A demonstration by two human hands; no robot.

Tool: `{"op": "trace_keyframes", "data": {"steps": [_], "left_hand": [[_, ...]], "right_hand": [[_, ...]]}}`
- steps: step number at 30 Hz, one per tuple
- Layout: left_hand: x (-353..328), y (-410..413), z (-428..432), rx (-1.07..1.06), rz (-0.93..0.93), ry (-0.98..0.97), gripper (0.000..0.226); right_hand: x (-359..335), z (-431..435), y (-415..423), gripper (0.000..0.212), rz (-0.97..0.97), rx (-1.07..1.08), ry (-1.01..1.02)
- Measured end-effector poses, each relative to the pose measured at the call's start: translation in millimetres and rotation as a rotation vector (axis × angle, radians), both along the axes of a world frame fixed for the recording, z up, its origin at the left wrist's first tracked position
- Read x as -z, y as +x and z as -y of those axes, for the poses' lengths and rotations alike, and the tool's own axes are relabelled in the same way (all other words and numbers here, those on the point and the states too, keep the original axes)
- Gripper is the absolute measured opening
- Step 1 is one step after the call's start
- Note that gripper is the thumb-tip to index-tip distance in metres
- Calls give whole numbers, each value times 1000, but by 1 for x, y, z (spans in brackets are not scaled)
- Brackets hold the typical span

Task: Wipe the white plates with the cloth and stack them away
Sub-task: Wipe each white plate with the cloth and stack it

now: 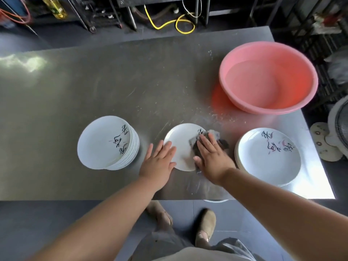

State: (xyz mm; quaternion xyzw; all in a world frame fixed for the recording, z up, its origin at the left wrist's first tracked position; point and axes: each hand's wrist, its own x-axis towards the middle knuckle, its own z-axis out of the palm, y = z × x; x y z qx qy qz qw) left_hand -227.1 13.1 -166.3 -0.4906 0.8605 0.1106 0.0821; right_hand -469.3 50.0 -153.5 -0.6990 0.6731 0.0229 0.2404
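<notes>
A single white plate [181, 142] with black brush writing lies on the steel table [94, 81] near the front edge. My left hand [159, 161] rests flat on the plate's left rim, fingers straight. My right hand [211, 155] presses a grey cloth [214, 135] onto the right side of the plate with flat fingers. A tall stack of white plates [105, 143] stands to the left. A lower stack of white plates [267, 157] sits to the right.
A pink plastic basin [269, 76] holding water stands at the back right of the table. A fan and slippers are on the floor beyond the table's right edge. Cables and metal racks lie behind the far edge.
</notes>
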Motion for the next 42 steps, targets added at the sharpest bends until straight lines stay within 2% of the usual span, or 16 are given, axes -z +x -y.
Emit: {"op": "trace_keyframes", "data": {"steps": [2,5,10,14,20,23,25,26,28,29,32,34,35,37,39,42], "left_hand": [[2,0,-7,0,-27,-47,60],[7,-2,-23,-62,-97,-108,61],[5,-12,-35,-186,-166,-85,60],[2,-22,-43,-225,-178,-140,59],[-6,-30,-58,-338,-134,-118,60],[-16,-26,-58,-337,-133,-62,54],[-19,-19,-56,-300,-99,-2,46],[-18,-14,-54,-282,-97,33,41],[-20,-7,-49,-333,-226,141,34],[-22,-4,-45,-405,-317,201,34],[-30,5,-26,-648,-426,235,36],[-35,11,-9,-786,-389,253,36],[-36,12,-1,-847,-382,326,36],[-42,9,12,-935,-424,604,41],[-55,6,20,-1040,-455,878,53],[-73,2,28,-1127,-501,1091,80]], "right_hand": [[0,-26,16,84,8,22,10],[1,-60,26,94,8,-102,69],[-6,-2,-7,74,1,-81,18],[2,-12,9,73,-30,-27,-13],[21,-86,32,72,110,-135,-131],[11,-72,19,44,298,-92,-276],[-10,-60,12,33,490,18,-238],[-21,-56,8,28,598,108,-152],[-38,-46,2,28,787,367,51],[-44,-40,-1,30,795,477,102],[-51,-19,-13,28,497,561,133],[-47,-6,-15,31,282,460,257],[-45,-2,-13,34,228,403,324],[-43,7,-5,50,223,455,443],[-42,11,3,66,256,558,469],[-45,15,9,65,276,586,412]]}}
